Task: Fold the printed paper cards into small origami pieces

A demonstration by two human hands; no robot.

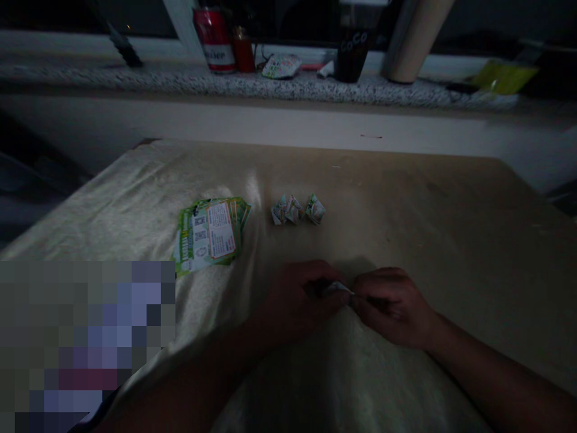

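Observation:
Between my two hands is a small folded piece of paper [337,287], pale on the side that shows and mostly covered by fingers. My left hand [311,297] is closed around it, thumb along the near side. The fingertips of my right hand [392,305] pinch its right end. Beyond the hands, three small folded paper pieces [294,210] with printed pattern sit in a row, the right one slightly apart. A stack of green printed leaflets [210,234] lies to their left, with text and square codes on the top sheet.
A light cloth covers the table [451,228]. Behind it, a speckled window sill [171,77] carries a red can [215,42], an orange-red bottle [243,51], a crumpled packet [282,66], a dark drink cup [354,51], a tan cylinder [417,39] and a yellow item [505,77]. Pixelation hides the lower left.

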